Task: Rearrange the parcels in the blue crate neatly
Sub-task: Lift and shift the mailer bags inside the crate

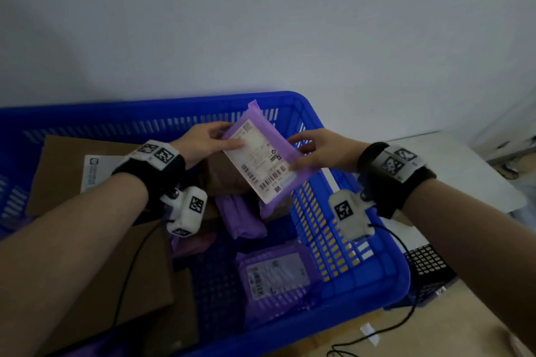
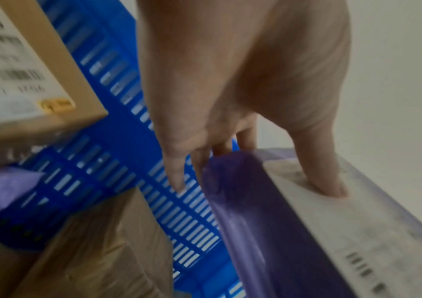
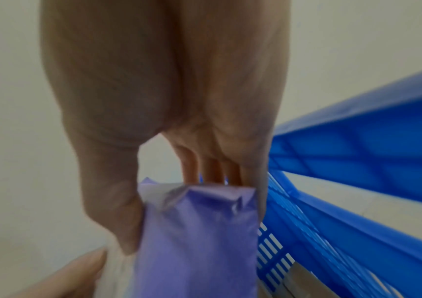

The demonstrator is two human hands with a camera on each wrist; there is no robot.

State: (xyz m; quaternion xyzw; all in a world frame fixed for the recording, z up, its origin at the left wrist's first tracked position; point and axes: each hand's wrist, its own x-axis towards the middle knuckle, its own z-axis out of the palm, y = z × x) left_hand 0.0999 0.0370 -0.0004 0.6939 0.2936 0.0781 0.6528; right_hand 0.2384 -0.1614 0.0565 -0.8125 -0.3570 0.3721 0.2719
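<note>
- Step in hand, as I judge it: one parcel is lifted out and being turned or lined up before it is laid back neatly.
- The purple mailer [image 1: 262, 155] is held in the air, label up and tilted, over the far right corner of the crate [image 1: 377, 278], touching none of the other parcels.
- The left hand [image 1: 203, 142] pinches its left edge, thumb on the white label [image 1: 258, 162], fingers underneath.
- The right hand [image 1: 322, 151] pinches the right edge, thumb on one face and fingers behind.
- Below lie a second labelled mailer [image 1: 275, 275], a rumpled purple bag [image 1: 240, 217] and cardboard boxes [image 1: 66, 174] to the left.
- Next move likely calls for choosing a bare patch of the crate floor, squaring the mailer to the wall, and lowering it flat with both hands so the soft bag does not fold.
</note>
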